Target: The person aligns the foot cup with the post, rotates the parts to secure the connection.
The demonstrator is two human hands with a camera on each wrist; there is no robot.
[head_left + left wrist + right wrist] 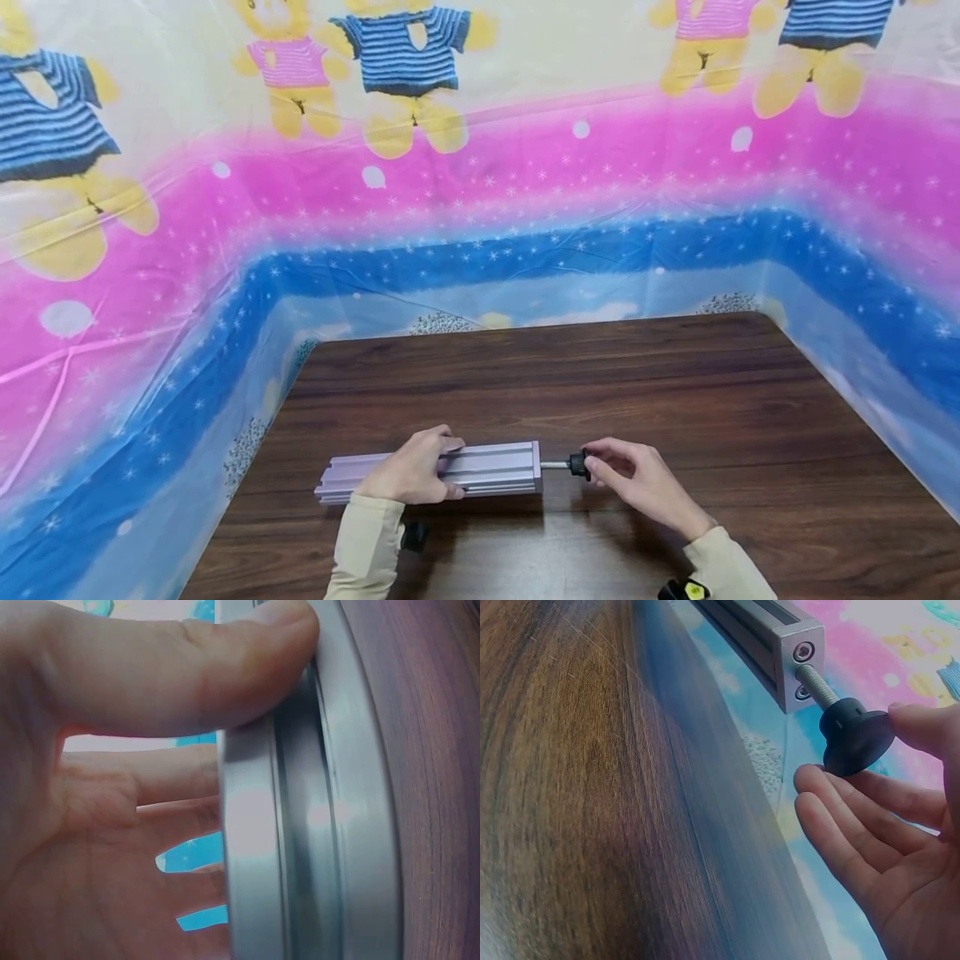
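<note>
A silver slotted aluminium profile (pixel 487 467) lies crosswise near the front of the table in the head view. My left hand (pixel 412 469) grips it near its middle, thumb on the near side and fingers over the far side. In the left wrist view, the thumb (pixel 202 667) presses against the profile's grooved face. From the end plate (pixel 802 671) at the profile's right end sticks a threaded rod (pixel 817 685) bearing a black levelling foot (pixel 855 739). My right hand (pixel 637 479) pinches the foot's round base between thumb and fingers. The rod's inner end is hidden inside the plate.
The dark wood-grain table (pixel 570 383) extends behind and to both sides of the profile. A printed cloth (pixel 480 267) with bears and pink and blue bands hangs around its back and sides. Two screw heads sit in the end plate, above and below the rod.
</note>
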